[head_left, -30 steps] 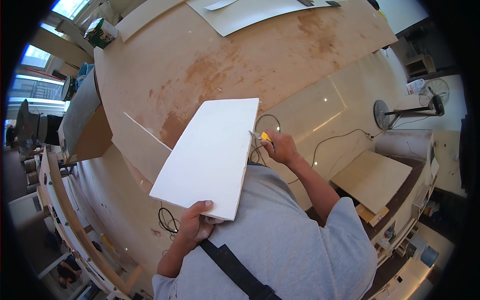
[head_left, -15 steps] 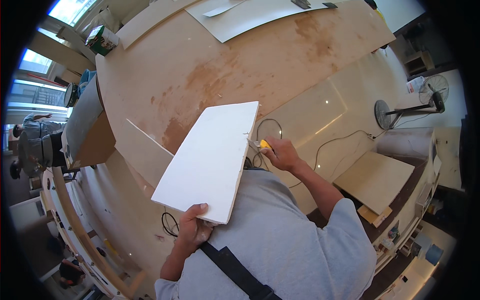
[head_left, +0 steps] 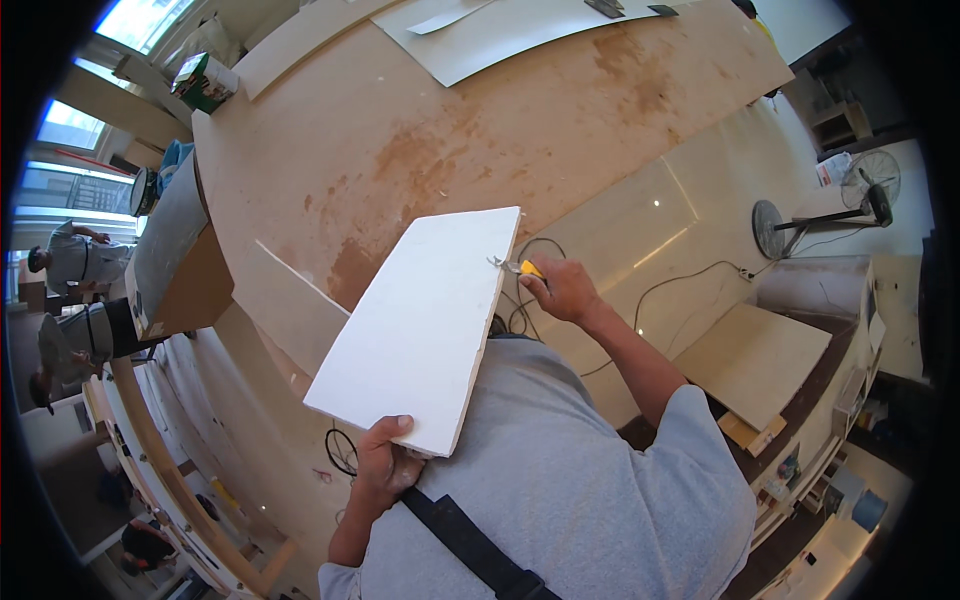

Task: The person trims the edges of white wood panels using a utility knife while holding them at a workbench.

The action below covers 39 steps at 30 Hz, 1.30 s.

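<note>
In the head view, I locate the white panel (head_left: pixel 420 330) at centre, between the two hands, with its long axis running from lower left to upper right. The left hand (head_left: pixel 388 462) is at the panel's near short edge, toward the lower right corner: its thumb presses flat on the upper face, the fingers pass beneath, and the edge is pinched between them. The panel covers most of those fingers, so I cannot tell how they are spaced. The right hand (head_left: pixel 562 290) is just beside the right long edge, toward the far end, and is closed around a yellow-handled tool (head_left: pixel 531 269). The tool's metal end points left and meets the panel at that edge, where small white shavings (head_left: pixel 496 262) stand out; I cannot tell how deep the metal reaches. The panel's near right corner overlaps the grey shirt (head_left: pixel 560 450) in my view, and its far end overlaps the large brown-stained worktable (head_left: pixel 560 125); I cannot tell whether the panel touches either. On the worktable's far side lies a glossy white sheet (head_left: pixel 520 45), well apart from both hands. On the floor to the right, a tan board (head_left: pixel 757 362) lies beyond the right forearm. A cardboard box (head_left: pixel 188 285) stands left of the worktable.
</note>
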Each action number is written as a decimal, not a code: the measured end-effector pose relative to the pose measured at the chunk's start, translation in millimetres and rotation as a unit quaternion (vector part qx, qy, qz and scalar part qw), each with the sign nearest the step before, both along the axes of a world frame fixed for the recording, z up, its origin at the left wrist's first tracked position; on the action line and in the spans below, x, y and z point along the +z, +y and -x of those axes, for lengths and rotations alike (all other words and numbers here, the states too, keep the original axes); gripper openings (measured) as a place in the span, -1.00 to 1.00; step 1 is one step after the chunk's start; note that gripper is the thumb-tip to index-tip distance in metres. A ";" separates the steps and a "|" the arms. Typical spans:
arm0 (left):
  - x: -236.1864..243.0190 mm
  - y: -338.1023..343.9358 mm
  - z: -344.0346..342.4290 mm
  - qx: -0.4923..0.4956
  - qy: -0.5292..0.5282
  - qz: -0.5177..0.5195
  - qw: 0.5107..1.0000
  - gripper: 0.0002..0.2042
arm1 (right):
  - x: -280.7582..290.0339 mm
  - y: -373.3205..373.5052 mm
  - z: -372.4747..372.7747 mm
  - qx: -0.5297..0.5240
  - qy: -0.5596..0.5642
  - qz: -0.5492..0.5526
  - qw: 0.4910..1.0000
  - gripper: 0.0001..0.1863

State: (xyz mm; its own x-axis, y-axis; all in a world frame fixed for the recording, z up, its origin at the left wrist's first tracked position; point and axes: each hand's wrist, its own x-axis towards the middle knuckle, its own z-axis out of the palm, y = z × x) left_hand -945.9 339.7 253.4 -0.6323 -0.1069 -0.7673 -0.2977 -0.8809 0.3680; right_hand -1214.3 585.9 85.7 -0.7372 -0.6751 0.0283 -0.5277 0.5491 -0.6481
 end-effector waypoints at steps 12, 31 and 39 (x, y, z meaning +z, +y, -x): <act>3.2 6.1 -5.9 -0.030 -0.010 0.010 0.999 -0.44 | -89.7 100.7 37.7 -0.337 -0.037 -0.232 0.912 -0.45; -3.1 -0.7 -13.4 -0.037 0.041 -0.012 0.998 -0.41 | -16.9 10.5 6.5 -0.030 0.006 -0.027 0.999 -0.43; -1.5 3.9 -12.3 -0.001 0.012 0.016 1.000 -0.39 | -21.9 8.8 11.4 -0.020 0.054 0.002 0.998 -0.45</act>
State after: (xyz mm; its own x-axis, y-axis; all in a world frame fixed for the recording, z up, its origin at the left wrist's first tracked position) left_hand -933.6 343.6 251.9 -0.6512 -0.1300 -0.7477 -0.2905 -0.8675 0.4038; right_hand -1225.8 594.7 63.9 -0.7556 -0.6455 0.1115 -0.5725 0.5680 -0.5914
